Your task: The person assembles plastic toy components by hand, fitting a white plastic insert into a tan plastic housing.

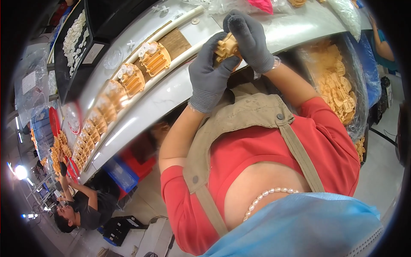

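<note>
Both of my hands wear grey gloves and are raised over the workbench's near edge. My left hand point(208, 76) is wrapped round an orange-yellow molded plastic part point(227, 47), its thumb beneath and its fingers behind. My right hand point(251, 42) is curled against the right side of the same part, with bent fingers over its upper end; whether a smaller piece sits in those fingers is hidden. Left of my hands, a similar orange plastic part point(155, 60) with clear and white pieces on its end lies on the rail track, followed by another such part point(132, 80).
White rails point(184, 52) run along the bench, with several more parts toward the far left. A black bin point(75, 47) holds small white pieces. At right, a plastic-lined box point(338, 85) is heaped with orange parts. Another person point(92, 201) works at lower left.
</note>
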Available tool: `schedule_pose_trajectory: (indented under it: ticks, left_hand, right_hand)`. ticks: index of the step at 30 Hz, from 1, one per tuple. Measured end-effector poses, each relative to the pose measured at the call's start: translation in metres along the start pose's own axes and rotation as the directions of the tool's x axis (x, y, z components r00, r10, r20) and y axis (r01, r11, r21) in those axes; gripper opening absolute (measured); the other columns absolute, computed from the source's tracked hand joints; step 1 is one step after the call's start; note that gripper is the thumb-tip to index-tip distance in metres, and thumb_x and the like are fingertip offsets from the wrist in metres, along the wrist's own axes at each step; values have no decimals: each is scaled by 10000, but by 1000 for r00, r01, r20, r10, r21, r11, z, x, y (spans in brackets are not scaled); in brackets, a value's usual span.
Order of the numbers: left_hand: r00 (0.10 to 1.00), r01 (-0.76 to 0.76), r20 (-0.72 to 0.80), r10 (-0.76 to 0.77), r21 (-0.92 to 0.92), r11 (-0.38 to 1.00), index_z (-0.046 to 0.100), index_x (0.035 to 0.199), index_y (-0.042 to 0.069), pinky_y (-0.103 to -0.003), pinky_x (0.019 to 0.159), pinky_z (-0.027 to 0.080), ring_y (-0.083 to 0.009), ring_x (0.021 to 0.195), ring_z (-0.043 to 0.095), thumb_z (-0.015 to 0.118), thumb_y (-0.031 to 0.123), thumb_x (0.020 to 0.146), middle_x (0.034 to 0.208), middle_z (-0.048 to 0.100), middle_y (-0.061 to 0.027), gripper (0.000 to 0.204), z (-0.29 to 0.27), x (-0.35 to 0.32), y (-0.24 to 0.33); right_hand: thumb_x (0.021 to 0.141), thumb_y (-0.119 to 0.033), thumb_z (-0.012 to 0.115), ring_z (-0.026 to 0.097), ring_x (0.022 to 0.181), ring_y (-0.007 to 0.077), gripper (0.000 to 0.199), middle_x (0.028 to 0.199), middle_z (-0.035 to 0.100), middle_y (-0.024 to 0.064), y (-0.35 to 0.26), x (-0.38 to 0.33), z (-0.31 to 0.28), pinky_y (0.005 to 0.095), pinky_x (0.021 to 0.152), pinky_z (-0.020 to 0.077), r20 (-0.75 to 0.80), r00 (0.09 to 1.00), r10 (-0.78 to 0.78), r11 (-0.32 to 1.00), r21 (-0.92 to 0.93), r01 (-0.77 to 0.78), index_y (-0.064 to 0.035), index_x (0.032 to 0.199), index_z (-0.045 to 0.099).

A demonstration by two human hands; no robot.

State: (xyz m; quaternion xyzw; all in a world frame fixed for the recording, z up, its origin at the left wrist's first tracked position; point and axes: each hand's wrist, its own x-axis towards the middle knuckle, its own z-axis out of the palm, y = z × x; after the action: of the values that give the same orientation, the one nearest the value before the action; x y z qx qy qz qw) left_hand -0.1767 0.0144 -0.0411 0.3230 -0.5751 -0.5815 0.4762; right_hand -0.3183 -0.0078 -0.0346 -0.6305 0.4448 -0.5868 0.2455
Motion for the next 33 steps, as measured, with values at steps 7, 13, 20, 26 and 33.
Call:
schedule_pose_trajectory:
  ticks: [7,13,20,26,33]
  left_hand:
    - [982,-180,-10,191,285,941,521,1192,12,-219,729,486,-97,838,584,676,14,783,989,619,-50,438,-3,-1,-11]
    - [991,-115,-67,118,59,992,512,1192,7,-276,848,469,-163,965,579,698,31,755,1095,593,-84,475,-6,-4,-12]
    - [984,-130,-172,54,-464,876,406,1241,32,-293,907,454,-187,1050,527,684,14,752,1155,509,-93,563,-25,2,6]
    - [985,-173,-2,175,-157,972,523,1098,11,-291,868,468,-187,993,556,693,-30,724,1085,564,-118,413,-35,6,20]
    - [970,-232,-67,233,27,972,569,1003,-18,-301,856,453,-191,964,559,688,-27,728,1054,575,-124,300,-28,-1,18]
  right_hand:
    - [897,-302,509,453,585,108,360,624,502,42,-2,3,15,281,538,391,-144,982,127,983,154,-104,7,712,526]
    - [896,-340,499,490,644,99,369,674,533,43,5,6,11,255,598,414,12,983,183,964,193,-182,2,780,569]
    - [772,-198,709,559,880,135,368,954,568,73,-9,-8,0,271,781,458,349,866,358,835,295,-464,-36,1058,544]
    - [655,29,735,563,948,181,456,1035,557,78,-30,-2,-12,283,817,463,332,943,-25,998,-54,46,-38,1062,540]
    - [666,7,731,583,923,193,401,1031,569,89,-35,-9,-11,290,811,470,337,941,-18,997,-69,43,-37,1030,568]
